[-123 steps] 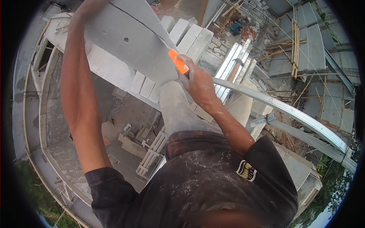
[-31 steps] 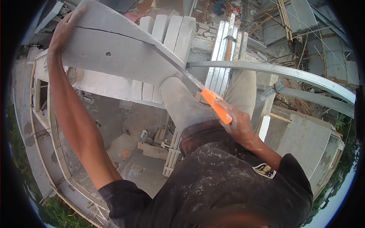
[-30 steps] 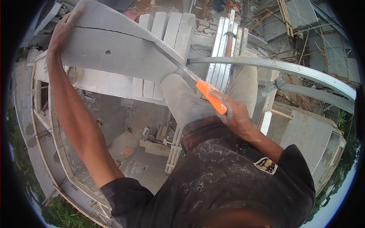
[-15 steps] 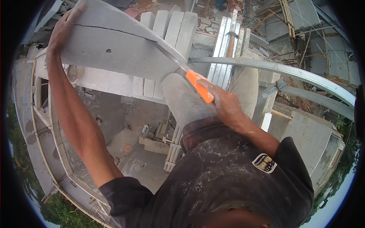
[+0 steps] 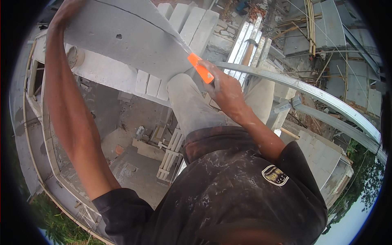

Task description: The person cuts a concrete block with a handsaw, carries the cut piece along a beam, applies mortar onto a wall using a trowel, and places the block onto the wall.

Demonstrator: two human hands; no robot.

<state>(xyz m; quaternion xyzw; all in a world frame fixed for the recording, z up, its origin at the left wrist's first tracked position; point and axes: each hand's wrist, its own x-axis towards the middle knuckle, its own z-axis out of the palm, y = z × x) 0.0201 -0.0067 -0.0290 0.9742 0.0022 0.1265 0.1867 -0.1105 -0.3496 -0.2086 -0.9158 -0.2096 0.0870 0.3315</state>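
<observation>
A wide grey slab (image 5: 134,47), perhaps lightweight concrete, lies tilted in front of me, with a dark cut line running across it and a small hole in its face. My right hand (image 5: 223,83) is wrapped round the orange handle of a handsaw (image 5: 201,68). The saw's blade sits in the near right end of the cut; most of it is hidden by the slab. At the slab's far left edge my left hand (image 5: 70,10) grips it, though its fingers are partly beyond the picture's edge.
Pale blocks (image 5: 198,22) stand in a row beyond the slab. A hammer (image 5: 248,51) lies on metal channels (image 5: 241,38) to the right. A long metal stud (image 5: 310,87) curves past my legs. Below at left is a lower floor (image 5: 134,179); a round container (image 5: 76,57) stands on the wall.
The saw and my right hand have moved up and left along the cut, so less blade shows. The slab and my left hand now sit higher in the view.
</observation>
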